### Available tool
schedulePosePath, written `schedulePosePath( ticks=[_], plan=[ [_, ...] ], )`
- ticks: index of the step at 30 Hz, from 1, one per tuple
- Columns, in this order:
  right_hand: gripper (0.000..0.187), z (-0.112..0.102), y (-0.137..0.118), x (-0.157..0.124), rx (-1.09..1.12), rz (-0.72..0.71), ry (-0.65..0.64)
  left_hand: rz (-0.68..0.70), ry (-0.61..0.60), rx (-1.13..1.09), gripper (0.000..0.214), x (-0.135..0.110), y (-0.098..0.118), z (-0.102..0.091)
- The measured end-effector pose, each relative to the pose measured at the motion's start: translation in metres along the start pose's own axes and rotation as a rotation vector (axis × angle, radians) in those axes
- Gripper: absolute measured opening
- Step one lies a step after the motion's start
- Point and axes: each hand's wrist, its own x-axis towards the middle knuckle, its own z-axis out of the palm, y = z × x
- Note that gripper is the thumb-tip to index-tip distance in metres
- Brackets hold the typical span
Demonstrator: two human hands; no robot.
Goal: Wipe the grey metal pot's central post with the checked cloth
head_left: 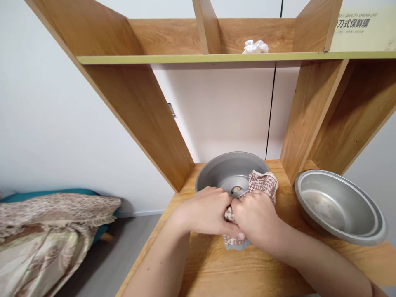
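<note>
A grey metal pot stands on the wooden desk, with a small round part visible at its bottom. My left hand is closed over the pot's near rim. Beside it, my right hand is closed around a brown-and-white patterned cloth. The cloth drapes over the pot's rim and bunches between both hands; its lower end shows under my right hand.
A steel basin sits at the right on the desk. Slanted wooden shelf dividers rise on both sides. A crumpled white tissue lies on the upper shelf. A bed with patterned blankets is at the lower left.
</note>
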Motion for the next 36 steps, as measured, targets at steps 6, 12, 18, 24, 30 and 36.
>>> schedulePosePath(
  ticks=[6,12,18,24,30,36],
  plan=[
    [0.009,0.0051,-0.0059,0.0,0.015,0.012,0.064,-0.001,-0.013,-0.033,0.053,0.0003,-0.0024,0.0005],
    [0.008,0.0076,-0.0058,-0.0001,0.012,0.006,0.075,0.01,0.01,-0.041,0.055,0.0006,-0.0036,0.0012],
    [0.009,0.0059,-0.005,0.0002,0.007,0.012,0.047,0.018,0.024,-0.068,0.054,0.0003,-0.0029,0.0013],
    [0.019,0.0048,-0.0035,0.0008,0.023,0.01,0.01,-0.011,0.012,-0.051,0.054,0.0004,-0.001,0.0],
    [0.015,0.0063,-0.0019,0.0014,0.019,0.005,0.01,-0.022,0.022,-0.047,0.054,0.0005,-0.0005,-0.0005],
    [0.016,0.0074,-0.001,0.0014,0.01,-0.001,0.019,-0.053,-0.016,-0.024,0.053,0.0001,0.0008,-0.0013]
  ],
)
